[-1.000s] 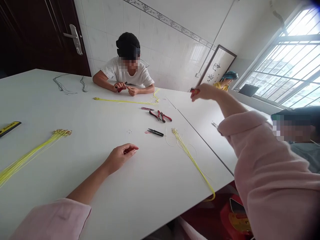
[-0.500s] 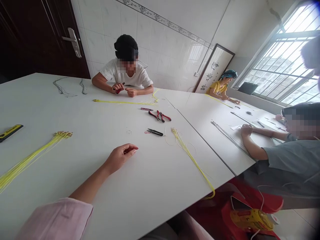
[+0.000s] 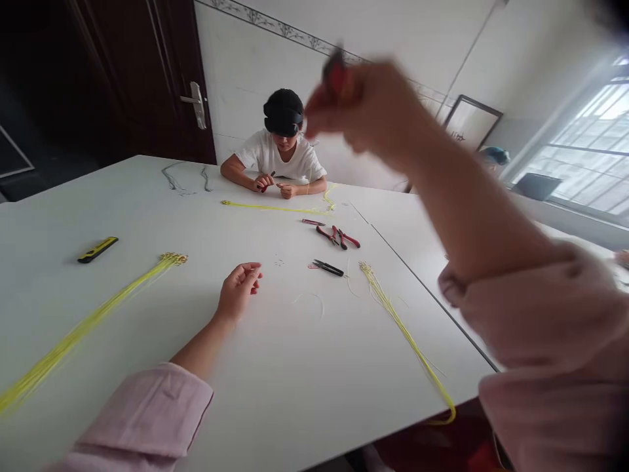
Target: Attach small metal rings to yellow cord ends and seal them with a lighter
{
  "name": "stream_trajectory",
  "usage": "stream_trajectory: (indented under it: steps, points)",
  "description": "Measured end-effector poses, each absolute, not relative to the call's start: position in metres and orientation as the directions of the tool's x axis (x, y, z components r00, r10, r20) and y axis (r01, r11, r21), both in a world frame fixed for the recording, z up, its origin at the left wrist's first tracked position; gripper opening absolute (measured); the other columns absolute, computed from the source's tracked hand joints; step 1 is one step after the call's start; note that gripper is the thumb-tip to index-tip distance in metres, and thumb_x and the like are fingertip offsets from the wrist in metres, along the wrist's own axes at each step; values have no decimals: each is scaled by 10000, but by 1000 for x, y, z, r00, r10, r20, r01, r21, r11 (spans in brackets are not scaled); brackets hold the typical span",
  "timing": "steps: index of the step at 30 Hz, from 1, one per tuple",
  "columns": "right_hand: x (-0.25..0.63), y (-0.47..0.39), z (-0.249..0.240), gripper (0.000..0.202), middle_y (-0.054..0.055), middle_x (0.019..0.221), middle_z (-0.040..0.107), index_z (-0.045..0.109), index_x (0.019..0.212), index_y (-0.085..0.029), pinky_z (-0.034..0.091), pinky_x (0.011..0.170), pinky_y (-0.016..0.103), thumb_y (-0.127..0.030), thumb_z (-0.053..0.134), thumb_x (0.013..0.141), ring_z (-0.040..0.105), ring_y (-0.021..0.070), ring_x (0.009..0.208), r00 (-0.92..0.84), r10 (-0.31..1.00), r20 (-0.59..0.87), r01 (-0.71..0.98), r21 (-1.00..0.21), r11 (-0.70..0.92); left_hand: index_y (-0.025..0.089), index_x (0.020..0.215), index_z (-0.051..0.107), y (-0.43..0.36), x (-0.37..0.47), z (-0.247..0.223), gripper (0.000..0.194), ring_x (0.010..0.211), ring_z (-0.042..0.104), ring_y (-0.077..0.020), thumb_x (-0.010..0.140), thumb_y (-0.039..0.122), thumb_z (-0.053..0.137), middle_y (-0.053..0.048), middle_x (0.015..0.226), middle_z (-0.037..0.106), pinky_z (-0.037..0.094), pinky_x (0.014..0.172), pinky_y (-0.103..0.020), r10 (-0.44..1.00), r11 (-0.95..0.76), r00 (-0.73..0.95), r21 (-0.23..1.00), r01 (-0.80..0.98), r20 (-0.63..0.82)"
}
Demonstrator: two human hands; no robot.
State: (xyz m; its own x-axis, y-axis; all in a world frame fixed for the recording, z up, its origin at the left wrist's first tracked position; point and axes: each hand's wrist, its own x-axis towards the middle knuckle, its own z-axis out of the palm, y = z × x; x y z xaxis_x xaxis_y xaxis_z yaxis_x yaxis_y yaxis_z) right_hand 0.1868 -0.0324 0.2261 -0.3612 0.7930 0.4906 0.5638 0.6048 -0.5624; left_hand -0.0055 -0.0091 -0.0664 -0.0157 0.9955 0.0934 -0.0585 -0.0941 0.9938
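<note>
My left hand (image 3: 238,290) hovers over or rests on the white table (image 3: 275,380), fingertips pinched; anything between them is too small to make out. Raised high in front of the wall, my right hand (image 3: 363,108) is blurred and closed around a small red and black tool (image 3: 335,75). A bundle of yellow cords (image 3: 118,295) lies left of my left hand, and a second yellow bundle (image 3: 407,334) lies to its right. Black snips (image 3: 328,267) and red-handled pliers (image 3: 338,237) lie between the hands and the far side. A thin pale thread (image 3: 314,299) curls on the tabletop.
A yellow and black cutter (image 3: 98,250) lies at the left. Across the table a person in a white shirt (image 3: 282,160) leans on the edge, behind a third yellow strand (image 3: 270,208). Dark cords (image 3: 177,180) lie at the far left. A seam (image 3: 417,269) crosses the table.
My right hand has come into view, raised with the red and black tool. The camera view has turned left, and my left hand's fingers are now curled more upward.
</note>
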Motion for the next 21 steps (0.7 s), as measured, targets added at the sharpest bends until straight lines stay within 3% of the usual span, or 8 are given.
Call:
stream_trajectory:
  steps: [3,7,11,14,18,21]
  points:
    - [173,-19,169,108,15,732,647,670,814,-118,475,663,254,-175,706,729,589,121,726,-355,797,488,450,-658,604,169,943,599,-14,-4,-59,333,647,475,-105,809,472,567,-10,781,543,391,578,-231,992,-115,-66,989,-92,110]
    - [169,-2,94,176,25,767,689,671,858,-165,384,520,232,-309,668,756,521,102,608,-293,884,365,342,-823,453,194,861,616,-24,-5,-38,303,592,415,-93,860,477,509,20,688,492,357,568,-229,982,-181,-74,977,-116,174]
    - [166,-10,55,208,36,818,708,650,875,-185,318,495,231,-354,663,754,494,102,607,-319,927,196,245,-928,280,230,883,651,-30,-12,-21,285,839,518,-141,867,476,508,-18,928,614,405,753,-267,960,-214,-179,977,24,214]
    - [165,-25,39,246,42,858,713,609,917,-199,267,481,240,-367,672,747,422,86,558,-309,947,84,127,-983,129,253,922,666,-38,-13,-16,265,982,528,-170,856,473,533,-18,1051,641,391,885,-304,980,-169,-102,985,28,171]
    - [164,-37,22,296,33,854,700,531,932,-213,184,473,251,-351,701,732,241,53,483,-320,947,-10,-95,-995,-43,254,937,665,-52,-7,-14,227,1027,550,-178,830,440,593,-16,1015,670,395,928,-310,991,-116,58,992,-52,119]
    - [164,-38,13,301,16,785,674,499,890,-209,161,482,255,-333,719,725,220,50,486,-342,939,-44,-185,-976,-113,255,963,661,-56,-6,-15,227,1032,558,-175,831,428,597,-15,993,676,400,936,-307,990,-90,105,994,-62,96]
